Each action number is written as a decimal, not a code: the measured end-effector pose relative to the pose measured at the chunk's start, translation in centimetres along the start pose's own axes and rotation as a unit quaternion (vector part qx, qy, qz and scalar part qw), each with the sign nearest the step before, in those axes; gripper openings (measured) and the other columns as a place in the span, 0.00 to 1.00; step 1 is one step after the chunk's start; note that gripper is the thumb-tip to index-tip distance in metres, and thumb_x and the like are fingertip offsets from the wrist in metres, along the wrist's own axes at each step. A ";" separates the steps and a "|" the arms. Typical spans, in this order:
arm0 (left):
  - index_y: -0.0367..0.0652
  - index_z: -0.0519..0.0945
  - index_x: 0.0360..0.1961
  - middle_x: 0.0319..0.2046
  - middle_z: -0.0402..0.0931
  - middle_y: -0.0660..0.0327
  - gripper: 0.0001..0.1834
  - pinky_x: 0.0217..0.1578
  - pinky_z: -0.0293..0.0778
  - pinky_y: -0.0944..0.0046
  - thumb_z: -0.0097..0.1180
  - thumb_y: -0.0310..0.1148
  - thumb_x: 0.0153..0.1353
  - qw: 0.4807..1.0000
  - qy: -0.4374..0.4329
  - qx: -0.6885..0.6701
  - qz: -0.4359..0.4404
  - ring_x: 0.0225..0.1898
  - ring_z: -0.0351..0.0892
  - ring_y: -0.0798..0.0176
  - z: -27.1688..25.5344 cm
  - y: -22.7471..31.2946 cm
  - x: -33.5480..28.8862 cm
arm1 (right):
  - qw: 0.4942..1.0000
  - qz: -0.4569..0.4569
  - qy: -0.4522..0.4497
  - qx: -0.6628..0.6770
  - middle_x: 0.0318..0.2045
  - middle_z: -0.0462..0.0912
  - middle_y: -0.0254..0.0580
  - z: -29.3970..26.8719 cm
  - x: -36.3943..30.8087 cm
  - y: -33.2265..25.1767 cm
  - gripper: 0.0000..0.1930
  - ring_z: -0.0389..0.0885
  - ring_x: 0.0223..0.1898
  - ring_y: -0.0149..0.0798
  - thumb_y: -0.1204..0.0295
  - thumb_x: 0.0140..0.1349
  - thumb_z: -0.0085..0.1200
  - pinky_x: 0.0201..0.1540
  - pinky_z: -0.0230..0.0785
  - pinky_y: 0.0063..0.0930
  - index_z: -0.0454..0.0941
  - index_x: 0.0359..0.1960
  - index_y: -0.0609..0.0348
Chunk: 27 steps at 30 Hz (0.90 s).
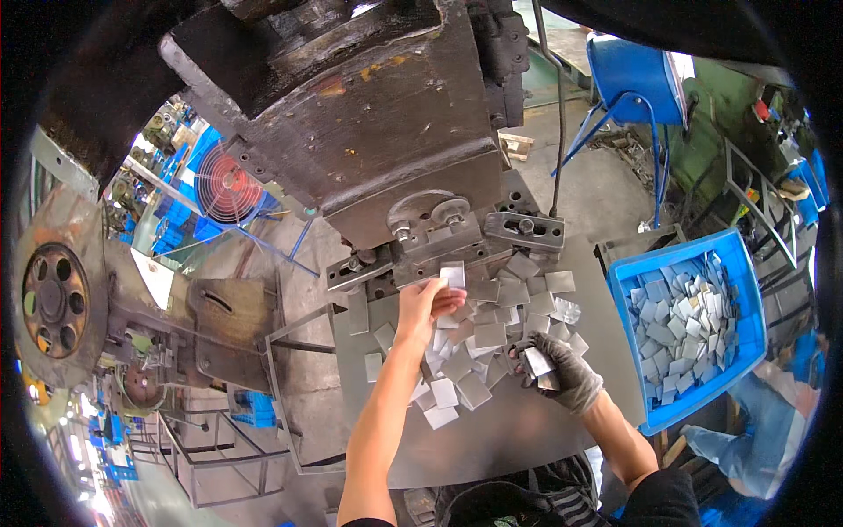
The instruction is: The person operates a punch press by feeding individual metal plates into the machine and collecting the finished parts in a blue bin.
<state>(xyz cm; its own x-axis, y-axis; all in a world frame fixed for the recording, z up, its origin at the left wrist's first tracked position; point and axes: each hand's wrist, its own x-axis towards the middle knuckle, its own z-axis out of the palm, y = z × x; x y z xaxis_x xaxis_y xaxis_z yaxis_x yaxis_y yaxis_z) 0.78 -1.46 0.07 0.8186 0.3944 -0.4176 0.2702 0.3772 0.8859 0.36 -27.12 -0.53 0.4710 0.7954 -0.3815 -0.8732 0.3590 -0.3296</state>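
My bare left hand (425, 306) pinches a small square metal plate (452, 274) at the front of the press die (439, 235). My right hand (566, 373) wears a grey glove and is closed around a few metal plates (538, 361), held low over the near right side of the pile. Between and around my hands, loose metal plates (474, 391) lie scattered and overlapping on the grey metal table (518, 439). My glove hides part of what the right hand grips.
The heavy press ram (378, 149) hangs above the die, with clamp blocks (525, 230) beside it. A blue bin (650, 420) full of similar plates stands at the right. Further off are a blue chair (634, 79), a fan (228, 182) and a machine with a handwheel (54, 299).
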 end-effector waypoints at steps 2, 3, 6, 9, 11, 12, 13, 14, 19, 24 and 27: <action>0.35 0.76 0.31 0.28 0.80 0.50 0.11 0.25 0.77 0.72 0.51 0.34 0.58 0.999 -0.006 0.021 0.032 0.26 0.82 0.62 -0.2 0.2 -1.0 | 1.000 -0.001 0.004 -0.029 0.38 0.78 0.43 0.0 -0.1 -0.2 0.14 0.78 0.35 0.38 0.65 0.64 0.45 0.34 0.73 0.26 0.71 0.44 0.63; 0.37 0.77 0.31 0.29 0.80 0.51 0.11 0.27 0.77 0.72 0.55 0.35 0.57 0.998 -0.020 0.025 0.051 0.27 0.82 0.62 -0.4 1.1 -1.1 | 1.000 0.002 0.002 -0.028 0.38 0.78 0.43 0.1 0.0 0.3 0.14 0.78 0.35 0.38 0.65 0.64 0.45 0.34 0.73 0.26 0.71 0.44 0.63; 0.37 0.77 0.30 0.30 0.80 0.50 0.10 0.26 0.77 0.72 0.54 0.35 0.57 0.997 -0.022 -0.013 0.077 0.28 0.82 0.62 0.8 2.2 0.8 | 1.000 0.006 -0.029 0.006 0.39 0.77 0.41 0.6 0.4 0.6 0.11 0.77 0.37 0.37 0.65 0.63 0.47 0.33 0.73 0.25 0.72 0.40 0.60; 0.33 0.76 0.29 0.29 0.80 0.48 0.11 0.26 0.78 0.71 0.54 0.33 0.57 0.996 0.013 -0.067 0.054 0.27 0.82 0.60 0.4 2.1 3.2 | 1.000 0.022 -0.001 -0.012 0.40 0.77 0.40 1.8 0.4 0.9 0.09 0.76 0.38 0.36 0.65 0.63 0.48 0.34 0.73 0.25 0.71 0.38 0.58; 0.32 0.75 0.28 0.29 0.79 0.47 0.11 0.26 0.79 0.70 0.56 0.32 0.55 0.992 0.041 -0.109 0.036 0.29 0.82 0.58 0.1 1.7 3.9 | 0.999 0.025 -0.009 -0.028 0.39 0.77 0.41 2.3 0.4 0.8 0.08 0.77 0.37 0.36 0.66 0.62 0.48 0.35 0.72 0.24 0.71 0.36 0.57; 0.32 0.75 0.28 0.29 0.79 0.47 0.11 0.26 0.79 0.70 0.56 0.32 0.55 0.993 0.040 -0.111 0.031 0.29 0.82 0.58 0.5 1.4 4.1 | 0.999 0.025 -0.009 -0.035 0.39 0.77 0.41 2.3 0.2 0.8 0.08 0.77 0.37 0.36 0.66 0.62 0.48 0.35 0.72 0.24 0.71 0.36 0.57; 0.33 0.75 0.27 0.29 0.80 0.47 0.11 0.26 0.79 0.71 0.56 0.32 0.54 0.990 0.049 -0.128 0.033 0.29 0.82 0.58 0.9 1.3 4.4 | 0.999 0.025 -0.006 -0.034 0.39 0.77 0.41 2.1 0.2 0.9 0.08 0.77 0.37 0.36 0.66 0.62 0.48 0.35 0.72 0.24 0.71 0.36 0.57; 0.33 0.75 0.27 0.29 0.80 0.47 0.10 0.26 0.79 0.71 0.56 0.32 0.54 0.987 0.060 -0.144 0.036 0.29 0.82 0.59 1.3 1.1 4.5 | 0.999 0.022 -0.010 -0.025 0.38 0.77 0.41 1.9 0.3 1.0 0.08 0.77 0.37 0.36 0.67 0.62 0.48 0.35 0.72 0.24 0.71 0.35 0.57; 0.36 0.75 0.28 0.13 0.72 0.62 0.22 0.07 0.58 0.76 0.60 0.49 0.53 0.998 0.061 -0.020 0.009 0.08 0.65 0.72 -1.2 1.9 3.6 | 1.000 0.018 -0.009 -0.008 0.37 0.78 0.41 2.2 -0.3 0.7 0.07 0.78 0.36 0.37 0.67 0.62 0.48 0.33 0.72 0.24 0.72 0.34 0.57; 0.41 0.78 0.40 0.29 0.79 0.61 0.19 0.36 0.73 0.66 0.64 0.32 0.44 0.829 0.009 0.494 0.262 0.31 0.77 0.63 -6.2 0.0 0.1 | 1.000 0.005 0.008 0.019 0.35 0.78 0.38 -0.2 -0.6 0.3 0.07 0.78 0.34 0.36 0.66 0.61 0.49 0.28 0.73 0.22 0.72 0.34 0.54; 0.39 0.77 0.42 0.32 0.77 0.58 0.23 0.36 0.72 0.63 0.65 0.29 0.39 0.786 -0.026 0.544 0.292 0.33 0.76 0.61 -6.5 -1.0 -1.1 | 1.000 0.012 0.014 0.013 0.36 0.78 0.37 -0.3 -0.5 0.7 0.07 0.78 0.35 0.36 0.66 0.61 0.50 0.28 0.73 0.21 0.72 0.34 0.54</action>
<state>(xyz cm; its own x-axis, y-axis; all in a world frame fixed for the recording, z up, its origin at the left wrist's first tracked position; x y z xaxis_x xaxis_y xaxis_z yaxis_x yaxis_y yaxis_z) -3.70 3.21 -1.70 0.9761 0.1885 0.1080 0.0912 -0.8068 0.5838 -0.46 -27.36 -0.88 0.4526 0.7907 -0.4124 -0.8873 0.3532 -0.2967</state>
